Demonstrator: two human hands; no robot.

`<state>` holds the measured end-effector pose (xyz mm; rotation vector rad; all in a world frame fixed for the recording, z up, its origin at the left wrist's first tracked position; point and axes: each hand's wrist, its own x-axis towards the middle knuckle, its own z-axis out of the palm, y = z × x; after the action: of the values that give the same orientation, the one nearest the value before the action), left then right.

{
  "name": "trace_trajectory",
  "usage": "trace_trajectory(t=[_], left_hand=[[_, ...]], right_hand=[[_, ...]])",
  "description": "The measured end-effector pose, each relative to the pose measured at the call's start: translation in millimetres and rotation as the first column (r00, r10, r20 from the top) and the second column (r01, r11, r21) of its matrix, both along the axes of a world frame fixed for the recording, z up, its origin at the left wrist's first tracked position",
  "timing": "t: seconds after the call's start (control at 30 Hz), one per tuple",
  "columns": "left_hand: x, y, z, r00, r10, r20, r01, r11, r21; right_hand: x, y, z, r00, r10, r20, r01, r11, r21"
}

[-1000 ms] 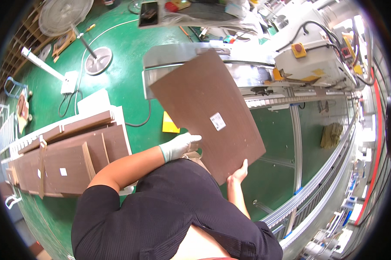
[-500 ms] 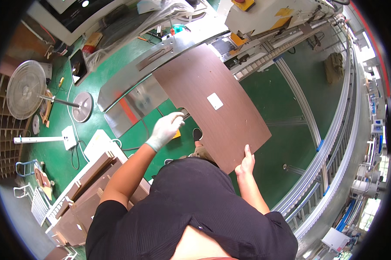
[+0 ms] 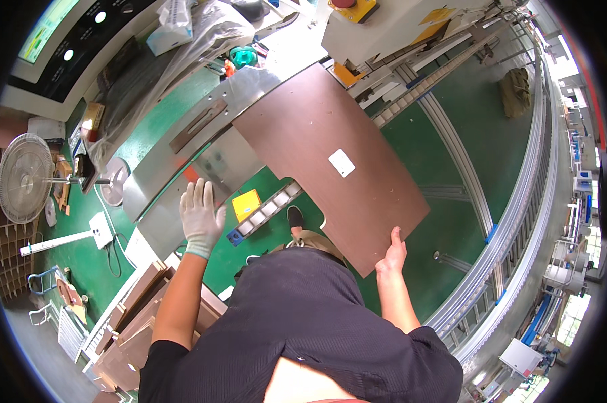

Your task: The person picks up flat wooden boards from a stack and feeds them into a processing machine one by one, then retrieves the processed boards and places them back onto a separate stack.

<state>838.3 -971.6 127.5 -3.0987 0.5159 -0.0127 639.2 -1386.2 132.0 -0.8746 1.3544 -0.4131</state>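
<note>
A brown wood-grain panel (image 3: 317, 127) slants across the middle, a white label (image 3: 342, 163) on its face and a notch cut into its left edge. My bare right hand (image 3: 389, 257) grips its near right edge, thumb on top and the other fingers hidden underneath. The panel's far end lies over the metal machine table (image 3: 256, 84). My gloved left hand (image 3: 203, 218) is off the panel, its fingers stretched out over the near edge of a shiny metal plate (image 3: 233, 158). Whether it touches the plate I cannot tell.
A roller strip (image 3: 266, 211) with a yellow block (image 3: 246, 205) lies left of the panel. Brown boards (image 3: 139, 322) are stacked at lower left, near a standing fan (image 3: 26, 178). Metal rails (image 3: 505, 258) curve along the right. An emergency-stop button (image 3: 344, 3) sits at the top.
My left hand has moved left, away from the panel's notch, and its fingers have straightened. The roller strip now shows more fully. My right hand keeps its hold on the panel.
</note>
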Motion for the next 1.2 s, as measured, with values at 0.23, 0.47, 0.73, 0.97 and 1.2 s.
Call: trace_trajectory(t=[0.23, 0.47, 0.73, 0.97, 1.2], left_hand=[[5, -5, 6, 0.999, 0.012, -0.036, -0.011, 1.0, 0.016], [5, -7, 8, 0.999, 0.037, -0.018, -0.036, 0.999, 0.04], [0, -9, 0, 0.998, 0.067, -0.017, -0.067, 0.997, 0.042], [-3, -25, 0, 0.987, 0.147, 0.07, -0.149, 0.989, 0.012], [-79, 2, 11, 0.983, 0.148, -0.108, -0.164, 0.973, -0.159]], right_hand=[[20, -112, -42, 0.989, 0.01, 0.15, -0.019, 0.998, 0.062], [66, -171, -13, 0.994, 0.02, 0.108, -0.034, 0.992, 0.124], [89, -262, -44, 0.94, -0.129, 0.317, 0.193, 0.964, -0.182], [204, -85, -2, 0.757, 0.56, -0.336, -0.322, -0.128, -0.938], [186, 189, -7, -0.18, 0.741, -0.647, -0.295, -0.668, -0.683]])
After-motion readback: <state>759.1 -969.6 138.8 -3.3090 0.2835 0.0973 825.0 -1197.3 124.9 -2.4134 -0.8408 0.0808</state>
